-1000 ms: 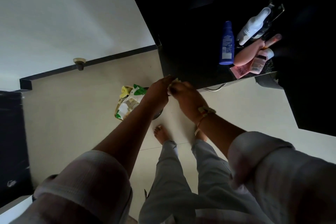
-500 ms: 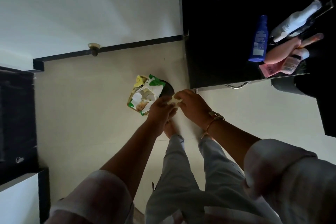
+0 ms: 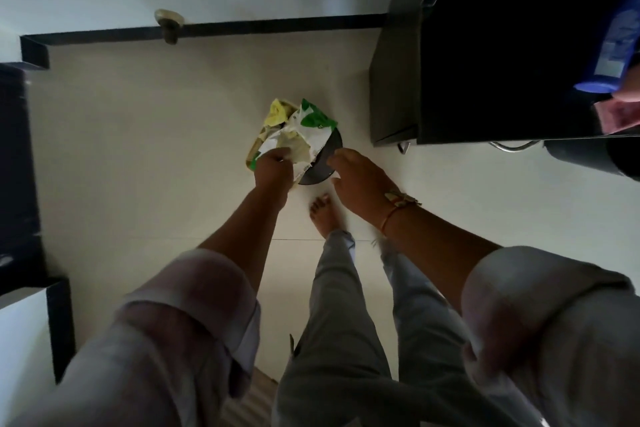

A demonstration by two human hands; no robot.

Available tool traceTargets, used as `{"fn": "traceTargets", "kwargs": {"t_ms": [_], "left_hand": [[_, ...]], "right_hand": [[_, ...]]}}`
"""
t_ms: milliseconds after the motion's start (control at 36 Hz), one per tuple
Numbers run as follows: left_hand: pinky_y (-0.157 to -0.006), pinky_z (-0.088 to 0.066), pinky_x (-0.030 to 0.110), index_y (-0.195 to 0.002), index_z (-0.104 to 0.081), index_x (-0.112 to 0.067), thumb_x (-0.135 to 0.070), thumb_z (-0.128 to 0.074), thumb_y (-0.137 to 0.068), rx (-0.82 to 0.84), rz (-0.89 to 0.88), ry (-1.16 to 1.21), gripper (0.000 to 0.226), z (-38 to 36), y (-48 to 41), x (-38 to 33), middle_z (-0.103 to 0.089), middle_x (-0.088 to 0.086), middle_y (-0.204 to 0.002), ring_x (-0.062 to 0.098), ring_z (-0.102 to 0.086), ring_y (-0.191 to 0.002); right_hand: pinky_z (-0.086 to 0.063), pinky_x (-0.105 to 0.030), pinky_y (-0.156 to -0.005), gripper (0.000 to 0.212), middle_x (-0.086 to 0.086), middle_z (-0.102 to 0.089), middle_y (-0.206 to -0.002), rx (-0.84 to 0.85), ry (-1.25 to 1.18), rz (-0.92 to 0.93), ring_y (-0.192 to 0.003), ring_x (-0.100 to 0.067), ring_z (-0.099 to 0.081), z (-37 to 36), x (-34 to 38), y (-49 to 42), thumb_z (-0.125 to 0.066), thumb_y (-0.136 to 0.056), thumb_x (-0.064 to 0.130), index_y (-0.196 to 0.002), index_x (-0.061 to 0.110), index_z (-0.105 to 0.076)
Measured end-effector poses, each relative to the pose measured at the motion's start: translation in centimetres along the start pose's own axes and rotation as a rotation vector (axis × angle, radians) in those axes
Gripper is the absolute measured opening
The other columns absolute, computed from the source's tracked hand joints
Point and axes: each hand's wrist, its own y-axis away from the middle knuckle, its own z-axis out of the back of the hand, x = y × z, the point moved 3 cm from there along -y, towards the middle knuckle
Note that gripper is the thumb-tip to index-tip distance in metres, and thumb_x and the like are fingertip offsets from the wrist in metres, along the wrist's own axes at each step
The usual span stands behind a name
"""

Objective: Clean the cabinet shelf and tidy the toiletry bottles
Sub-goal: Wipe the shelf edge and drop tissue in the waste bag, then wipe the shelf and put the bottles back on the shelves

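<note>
My left hand (image 3: 273, 166) is curled shut over a small dark round bin (image 3: 325, 163) on the floor, and a pale scrap pokes out under its fingers. My right hand (image 3: 353, 178) hovers just right of the bin, fingers apart and holding nothing. Crumpled green, white and yellow wrappers (image 3: 304, 128) fill the bin. At the upper right is the dark cabinet shelf (image 3: 485, 80). A blue bottle (image 3: 613, 45) and a pink packet (image 3: 620, 114) sit at the shelf's right end, cut off by the frame edge.
The floor is pale tile with a black skirting strip. A brass door stop (image 3: 168, 22) sticks out from the wall. A metal handle (image 3: 512, 146) hangs under the shelf edge. My bare foot (image 3: 323, 215) stands close to the bin. Dark furniture (image 3: 17, 166) lines the left side.
Both hands dropped from the shelf edge to the bin. They held the pale scrap together; now the right hand has let go and only the left is closed. The view tilted down and left.
</note>
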Motion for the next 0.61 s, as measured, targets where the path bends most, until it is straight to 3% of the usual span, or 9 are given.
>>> {"fn": "traceTargets", "kwargs": {"t_ms": [111,278,389,500,611], "left_hand": [[-0.096,-0.052,0.038,-0.126,-0.062,-0.016,-0.004,-0.051,-0.087,0.05,0.01,-0.042,0.042,-0.8,-2.5,0.4,-0.061,0.008,-0.127,0.028,-0.061,-0.11],[-0.102,-0.047,0.048,-0.135,-0.052,-0.019,-0.016,-0.058,-0.088,0.136,-0.027,-0.221,0.047,-1.2,-4.5,1.4,-0.057,0.01,-0.13,0.033,-0.058,-0.117],[-0.101,-0.048,0.04,-0.134,-0.053,-0.012,-0.017,-0.059,-0.09,0.116,-0.065,-0.27,0.045,-0.1,-2.9,0.3,-0.055,0.005,-0.129,0.023,-0.054,-0.117],[-0.09,-0.055,0.045,-0.122,-0.059,-0.014,-0.019,-0.056,-0.089,0.101,-0.105,-0.29,0.034,0.8,-0.8,-0.3,-0.064,0.008,-0.116,0.03,-0.063,-0.105],[-0.092,-0.054,0.043,-0.123,-0.059,-0.011,-0.019,-0.059,-0.089,0.092,-0.263,-0.348,0.035,2.2,3.5,-3.0,-0.065,0.008,-0.12,0.026,-0.064,-0.107]], "right_hand": [[-0.044,-0.037,-0.098,0.038,-0.007,-0.042,-0.146,0.003,0.044,-0.005,-0.126,-0.031,-0.049,-1.3,-0.8,-1.0,-0.052,-0.094,0.016,-0.132,0.014,-0.05],[-0.044,-0.039,-0.099,0.04,-0.01,-0.04,-0.147,0.034,0.076,-0.011,-0.128,-0.032,-0.047,-2.2,-1.0,-1.8,-0.052,-0.095,0.017,-0.134,0.013,-0.048],[-0.046,-0.041,-0.097,0.038,-0.01,-0.041,-0.146,0.049,0.074,-0.014,-0.127,-0.032,-0.048,-1.7,-0.2,-1.4,-0.051,-0.094,0.017,-0.132,0.013,-0.05],[-0.046,-0.038,-0.097,0.036,-0.01,-0.043,-0.144,0.04,0.085,-0.004,-0.126,-0.031,-0.048,0.1,1.7,-0.4,-0.05,-0.095,0.015,-0.13,0.012,-0.051],[-0.038,-0.036,-0.108,0.042,-0.009,-0.033,-0.153,0.036,0.083,0.009,-0.137,-0.028,-0.038,3.1,4.1,1.5,-0.049,-0.097,0.016,-0.139,0.011,-0.046]]}}
